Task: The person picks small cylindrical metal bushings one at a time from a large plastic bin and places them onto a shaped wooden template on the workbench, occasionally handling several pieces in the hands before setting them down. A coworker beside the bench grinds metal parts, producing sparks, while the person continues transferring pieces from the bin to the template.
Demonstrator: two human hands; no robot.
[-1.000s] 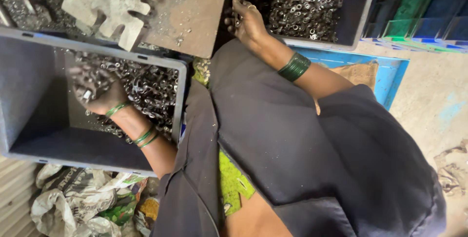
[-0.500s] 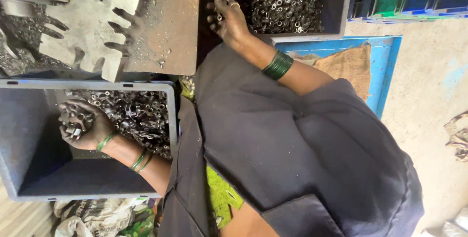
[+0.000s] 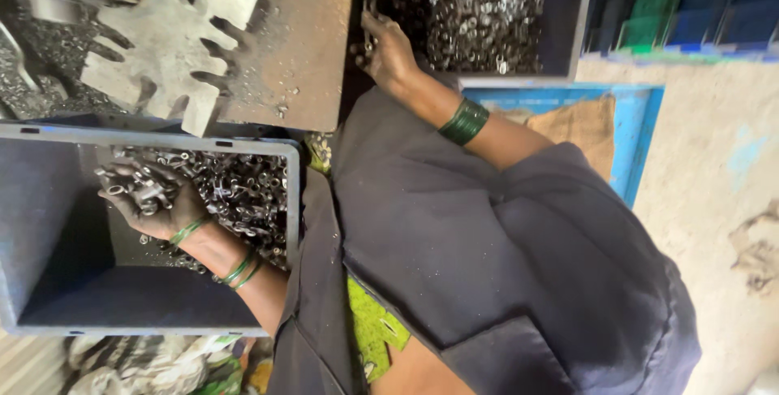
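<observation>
L hand (image 3: 154, 200), fingers clamped on small metal rings, has slid further into grey crate (image 3: 49, 200); R hand (image 3: 388, 50) fingers pinch rings, dark bin (image 3: 580, 13).

At frame left, the grey bin's (image 3: 49, 200) left half lies bare; metal rings (image 3: 243, 192) crowd its right. Upper left, a toothed plate (image 3: 162, 46) blocks the rusty table (image 3: 304, 46).

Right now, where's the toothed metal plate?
In the head view, the toothed metal plate lies upper left on the rusty work surface, just above the grey crate of small metal parts.
</observation>
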